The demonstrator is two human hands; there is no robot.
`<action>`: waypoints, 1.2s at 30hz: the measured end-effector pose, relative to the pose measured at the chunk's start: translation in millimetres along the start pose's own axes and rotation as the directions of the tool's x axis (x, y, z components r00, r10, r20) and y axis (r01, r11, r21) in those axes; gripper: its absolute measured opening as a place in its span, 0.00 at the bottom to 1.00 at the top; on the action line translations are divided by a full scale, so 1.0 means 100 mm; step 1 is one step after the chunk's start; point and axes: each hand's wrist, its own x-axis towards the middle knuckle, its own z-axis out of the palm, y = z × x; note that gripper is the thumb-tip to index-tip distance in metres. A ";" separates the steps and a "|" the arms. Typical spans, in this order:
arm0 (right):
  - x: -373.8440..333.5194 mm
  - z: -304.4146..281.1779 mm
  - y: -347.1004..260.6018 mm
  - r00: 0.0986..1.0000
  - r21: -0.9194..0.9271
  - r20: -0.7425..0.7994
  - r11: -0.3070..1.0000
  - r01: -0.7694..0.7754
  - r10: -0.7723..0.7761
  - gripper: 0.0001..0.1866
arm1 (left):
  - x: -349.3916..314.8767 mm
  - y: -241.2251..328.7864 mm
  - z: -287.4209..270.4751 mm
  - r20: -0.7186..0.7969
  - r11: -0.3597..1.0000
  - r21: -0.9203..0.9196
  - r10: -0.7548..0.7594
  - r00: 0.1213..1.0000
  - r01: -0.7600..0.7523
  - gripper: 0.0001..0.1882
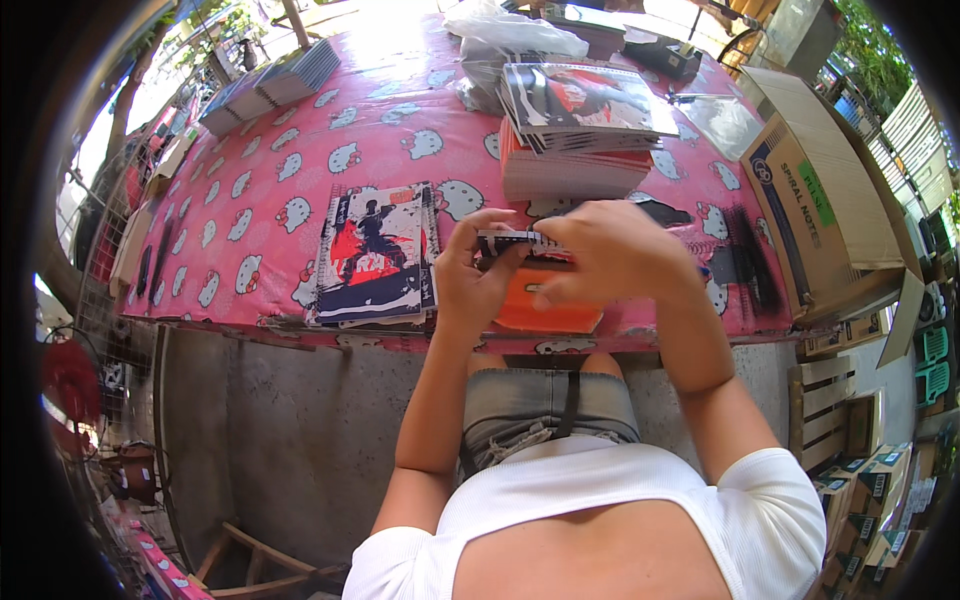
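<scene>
My left hand [478, 268] is closed on a black-and-white notebook [508, 240], tilted so that its edge, with a row of holes or coils, faces me. My right hand [618, 248] is bent over the same edge from the right, its fingertips partly hidden and its thumb lower down. Beneath both hands, an orange cover or notebook [548, 305] lies at the table's front edge. Left of them rests a small pile of spiral notebooks [372, 255] with red, black and white covers. Beyond my hands stands a taller notebook stack [575, 170], orange in its lower part.
A pink patterned cloth covers the table [240, 290]. More spiral notebooks [272, 88] stand in a row at the far left. Plastic bags [510, 40] lie at the back. An open cardboard box [825, 190] bounds the right side, near a dark worn patch [745, 265].
</scene>
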 end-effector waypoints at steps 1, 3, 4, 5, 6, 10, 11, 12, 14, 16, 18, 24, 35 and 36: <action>0.11 0.14 0.09 0.988 -0.057 0.138 0.996 -0.062 0.069 0.29 | -0.01 -0.01 0.00 0.013 1.000 -0.003 -0.002 1.000 0.002 0.16; 0.15 0.05 -0.02 0.959 -0.075 0.234 0.987 -0.144 0.157 0.28 | -0.03 -0.04 -0.10 -0.001 0.999 -0.050 0.009 1.000 -0.009 0.18; 0.11 0.03 -0.07 0.960 -0.075 0.235 0.987 -0.141 0.155 0.28 | -0.03 -0.04 -0.11 -0.003 0.999 -0.049 0.009 1.000 -0.009 0.18; 0.05 0.02 -0.11 0.986 -0.002 0.127 0.994 -0.106 0.105 0.27 | -0.05 -0.04 -0.10 -0.011 0.990 -0.140 -0.012 1.000 0.011 0.18; 0.02 0.02 -0.12 0.998 0.066 0.015 0.996 -0.062 0.061 0.28 | -0.07 -0.03 -0.09 -0.017 0.973 -0.230 -0.034 0.999 0.030 0.17; 0.23 0.05 -0.06 0.937 -0.158 0.290 0.975 -0.154 0.195 0.30 | 0.00 0.08 -0.08 -0.009 0.985 -0.167 -0.047 0.999 0.044 0.15; 0.12 -0.03 -0.15 0.975 -0.037 0.159 0.988 -0.152 0.156 0.30 | -0.05 0.06 -0.12 -0.021 0.979 -0.198 -0.060 0.998 0.055 0.15; 0.07 -0.07 -0.19 0.991 0.083 0.021 0.988 -0.131 0.129 0.31 | -0.08 0.05 -0.14 -0.033 0.971 -0.229 -0.074 0.997 0.064 0.15; 0.30 0.05 -0.15 0.976 -0.005 0.172 0.991 -0.136 0.134 0.31 | -0.06 -0.03 -0.13 -0.083 0.973 -0.230 -0.022 0.996 0.002 0.14; 0.29 0.08 -0.15 0.937 -0.093 0.309 0.986 -0.137 0.160 0.32 | -0.08 -0.08 -0.14 -0.120 0.971 -0.230 0.032 0.992 -0.059 0.14; 0.17 0.02 -0.20 0.989 0.017 0.026 0.989 -0.144 0.143 0.32 | -0.13 -0.09 -0.21 -0.128 0.986 -0.159 -0.065 0.990 0.044 0.13; 0.13 0.09 -0.21 0.996 0.014 -0.075 0.999 -0.041 0.042 0.29 | -0.12 -0.03 -0.24 -0.076 0.989 -0.141 -0.061 0.995 0.050 0.14; -1.58 0.63 0.85 0.462 0.296 -0.680 0.790 -0.537 0.569 0.22 | 0.31 0.78 -0.28 -0.049 0.933 -0.181 0.307 0.951 -0.310 0.13; -1.73 0.84 1.02 0.454 0.299 -0.675 0.779 -0.552 0.581 0.22 | 0.20 1.11 -0.34 -0.218 0.868 0.261 0.480 0.850 -0.423 0.14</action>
